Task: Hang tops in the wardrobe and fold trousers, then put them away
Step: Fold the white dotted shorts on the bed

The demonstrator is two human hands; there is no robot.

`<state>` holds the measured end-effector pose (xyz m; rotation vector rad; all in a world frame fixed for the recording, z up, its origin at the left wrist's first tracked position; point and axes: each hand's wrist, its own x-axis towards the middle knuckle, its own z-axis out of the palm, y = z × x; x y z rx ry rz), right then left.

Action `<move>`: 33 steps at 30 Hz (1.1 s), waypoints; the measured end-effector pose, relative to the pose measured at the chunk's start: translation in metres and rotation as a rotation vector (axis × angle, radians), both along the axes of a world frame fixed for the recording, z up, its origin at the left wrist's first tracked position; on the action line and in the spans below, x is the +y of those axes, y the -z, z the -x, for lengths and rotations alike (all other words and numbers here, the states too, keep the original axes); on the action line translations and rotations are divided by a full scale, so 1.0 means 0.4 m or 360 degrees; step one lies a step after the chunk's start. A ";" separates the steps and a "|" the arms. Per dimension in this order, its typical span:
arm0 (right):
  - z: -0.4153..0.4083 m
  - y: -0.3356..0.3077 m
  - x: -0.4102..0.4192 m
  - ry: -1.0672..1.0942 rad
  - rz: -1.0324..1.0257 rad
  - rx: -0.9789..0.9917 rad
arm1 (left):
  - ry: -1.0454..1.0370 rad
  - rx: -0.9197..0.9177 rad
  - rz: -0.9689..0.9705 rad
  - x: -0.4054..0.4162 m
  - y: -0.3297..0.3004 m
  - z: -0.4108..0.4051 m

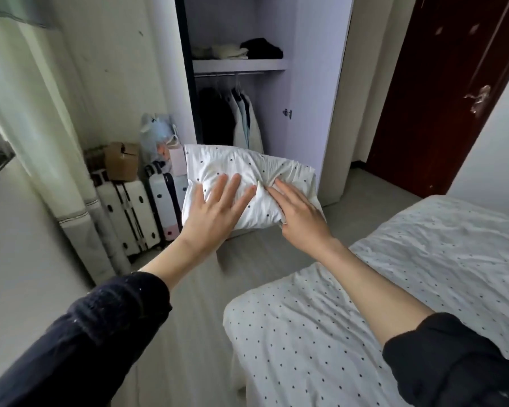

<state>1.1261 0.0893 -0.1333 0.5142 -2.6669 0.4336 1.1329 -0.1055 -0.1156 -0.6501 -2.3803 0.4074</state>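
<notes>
A folded white garment with small dark dots (241, 168) is held in the air in front of the open wardrobe (315, 92). My left hand (215, 210) lies flat on its near left part with fingers spread. My right hand (300, 214) grips its right near edge, the thumb tucked under. Inside the wardrobe, several tops (235, 116) hang from a rail (229, 74). Folded clothes (238, 49), light and black, lie on the shelf above.
A bed with a white dotted cover (365, 304) fills the lower right. White suitcases (135, 212), a cardboard box (121, 160) and bags stand against the left wall. A dark red door (441, 92) is at the right. Grey floor runs between bed and wardrobe.
</notes>
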 end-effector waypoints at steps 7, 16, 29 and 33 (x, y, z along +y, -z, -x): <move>0.405 -0.022 -0.057 0.0096 0.0000 0.0128 | 0.0055 0.0080 0.0028 -0.057 -0.031 0.415; 0.964 -0.121 -0.101 0.0246 -0.0045 0.0130 | 0.0056 0.0045 0.0033 -0.097 -0.110 1.021; 1.669 -0.214 -0.105 0.0488 0.0017 0.0315 | 0.0124 -0.0145 -0.0288 -0.054 -0.168 1.776; 1.834 -0.251 -0.014 0.0575 0.0036 0.0373 | 0.0236 -0.0118 -0.0357 0.047 -0.202 1.976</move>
